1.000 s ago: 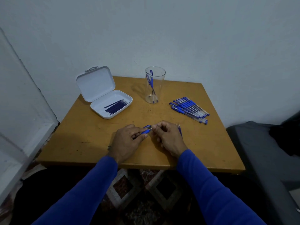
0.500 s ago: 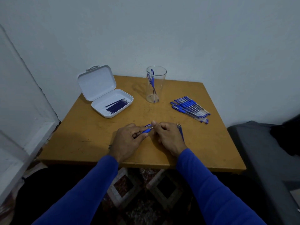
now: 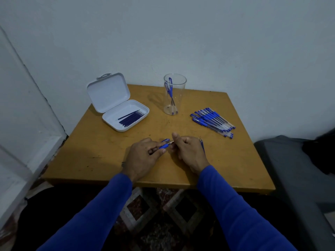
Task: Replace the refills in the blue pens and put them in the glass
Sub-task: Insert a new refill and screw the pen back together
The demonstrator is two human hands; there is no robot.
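My left hand [image 3: 143, 156] grips a blue pen [image 3: 164, 146] over the near middle of the table, its tip pointing right. My right hand [image 3: 188, 151] pinches that pen's metal tip end between thumb and fingers. A thin blue refill [image 3: 202, 146] sticks out past the back of my right hand. A clear glass [image 3: 174, 95] stands at the back with one blue pen [image 3: 170, 89] leaning in it. Several blue pens [image 3: 213, 122] lie in a pile at the right. An open white case [image 3: 125, 115] at the left holds several dark blue refills [image 3: 131, 117].
The yellow-brown wooden table [image 3: 101, 153] stands against a pale wall. A grey cushioned seat [image 3: 297, 174] sits to the right of the table, and a white door frame [image 3: 21, 124] rises at the left. Patterned floor shows below the front edge.
Both hands stay together on the pen; my right thumb has lifted slightly and its fingers have shifted at the tip. Nothing else on the table moved.
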